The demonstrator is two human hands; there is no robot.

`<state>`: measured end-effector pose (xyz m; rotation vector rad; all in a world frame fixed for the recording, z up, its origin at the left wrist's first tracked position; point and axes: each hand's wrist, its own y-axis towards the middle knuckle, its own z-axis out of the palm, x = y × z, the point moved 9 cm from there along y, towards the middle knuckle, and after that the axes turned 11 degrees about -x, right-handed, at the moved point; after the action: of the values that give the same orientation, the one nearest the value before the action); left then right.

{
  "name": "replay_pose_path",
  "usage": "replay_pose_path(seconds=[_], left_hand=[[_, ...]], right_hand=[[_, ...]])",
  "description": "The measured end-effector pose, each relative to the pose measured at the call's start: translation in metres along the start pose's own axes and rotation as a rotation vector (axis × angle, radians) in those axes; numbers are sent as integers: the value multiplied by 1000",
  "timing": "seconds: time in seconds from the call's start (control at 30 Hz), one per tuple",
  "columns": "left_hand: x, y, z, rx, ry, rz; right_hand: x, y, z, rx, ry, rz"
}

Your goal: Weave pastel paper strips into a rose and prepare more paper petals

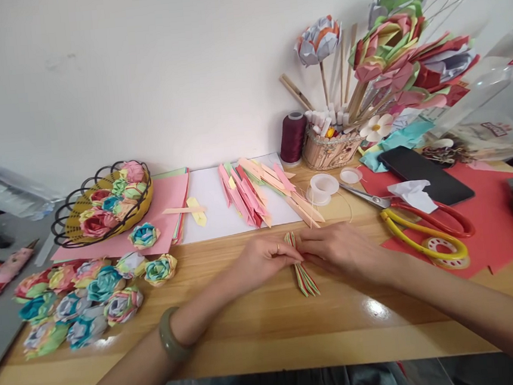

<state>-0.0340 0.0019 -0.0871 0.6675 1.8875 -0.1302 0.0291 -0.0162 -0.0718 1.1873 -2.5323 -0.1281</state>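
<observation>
A bundle of folded paper strips, green, red and cream, stands over the middle of the wooden table with its ends fanned toward me. My left hand has its fingers closed on the bundle's middle from the left. From the right, my right hand closes its fingertips at the same spot; whether a thread is between them is too small to see. Just beyond lie folded pink and red paper pieces on a white sheet, with peach strips beside them.
Several finished paper flowers cover the table's left, near a yellow basket of more. Scissors, a black phone and red paper lie right. A maroon thread spool and a pen holder stand by the wall.
</observation>
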Motion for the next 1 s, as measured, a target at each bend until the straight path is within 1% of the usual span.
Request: replay_pose_path(seconds=[0.17, 0.27, 0.33, 0.4, 0.47, 0.53, 0.63, 0.73, 0.83, 0.93, 1.0], left_hand=[[10, 1, 2, 60, 143, -146], [14, 1, 1, 65, 182, -218], [15, 1, 2, 55, 160, -254], [20, 0, 3, 24, 79, -321], [23, -1, 4, -5, -4, -368], [22, -1, 5, -5, -13, -362], [19, -1, 6, 31, 56, -323], [15, 0, 4, 37, 88, -295], [12, 1, 3, 23, 116, -261], [16, 0, 1, -13, 170, -282], [19, -2, 1, -34, 172, -310]], right_hand=[[-2, 0, -2, 8, -24, -8], [0, 0, -7, -2, -73, -39], [6, -1, -12, -15, -124, -91], [14, -1, -17, -27, -160, -147], [19, -2, -23, -56, -179, -167], [20, -2, -31, -97, -190, -157], [20, 1, -38, -149, -191, -142], [20, 7, -36, -159, -139, -143], [21, 14, -28, -150, -64, -143], [22, 19, -24, -153, -34, -152], [20, 17, -28, -192, -40, -128]])
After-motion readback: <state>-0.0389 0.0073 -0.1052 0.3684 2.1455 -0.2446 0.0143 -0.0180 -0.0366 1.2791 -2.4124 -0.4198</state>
